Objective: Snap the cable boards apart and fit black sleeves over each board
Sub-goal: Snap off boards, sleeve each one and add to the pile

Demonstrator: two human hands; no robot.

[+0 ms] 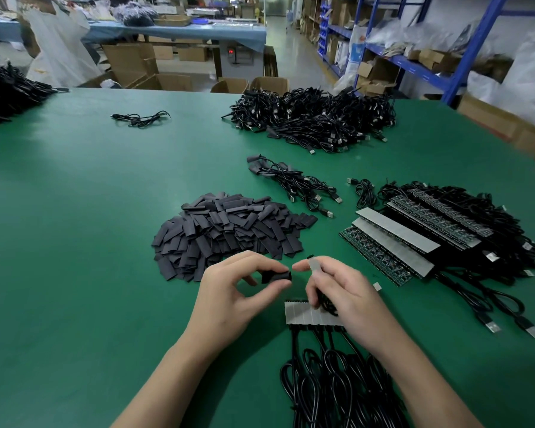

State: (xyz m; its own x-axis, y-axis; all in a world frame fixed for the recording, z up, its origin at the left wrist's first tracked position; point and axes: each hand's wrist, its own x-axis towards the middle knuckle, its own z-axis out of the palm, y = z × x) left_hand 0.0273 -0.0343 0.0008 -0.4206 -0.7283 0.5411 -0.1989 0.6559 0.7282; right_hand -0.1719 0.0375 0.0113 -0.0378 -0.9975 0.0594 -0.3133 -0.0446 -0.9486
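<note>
- Left hand (238, 291): thumb + forefinger pinched on one black sleeve (276, 277), held just above the bench (74, 242); other fingers curled loosely underneath.
- Right hand (343, 291): fingertips closed on a single small board (315, 263), grey face up, its cable bunched in the palm. Board end points at the sleeve's mouth, near but not touching.
- Under the right hand: strip of boards (306, 313) w/ grey backing, lying flat on the bench, still joined side by side; right end hidden by the hand.
- Cables (331, 381) from that strip run toward the bench's near edge in black loops, btw the two forearms and under the right one.
- Sleeve pile (229, 230): big heap of flat black sleeves just beyond the left hand, centre of bench.
- Right of the hands: stack of board strips (414, 233), some grey side up, some component side up, resting on a tangle of their own cables.
- Beyond the sleeve pile: small bundle of cables w/ sleeves on (291, 180).
- Far side of bench: large heap of black USB cables (315, 122); one loose cable (141, 118) apart, to the left.
- Far left edge: another dark cable heap (7, 94), partly cut off.
</note>
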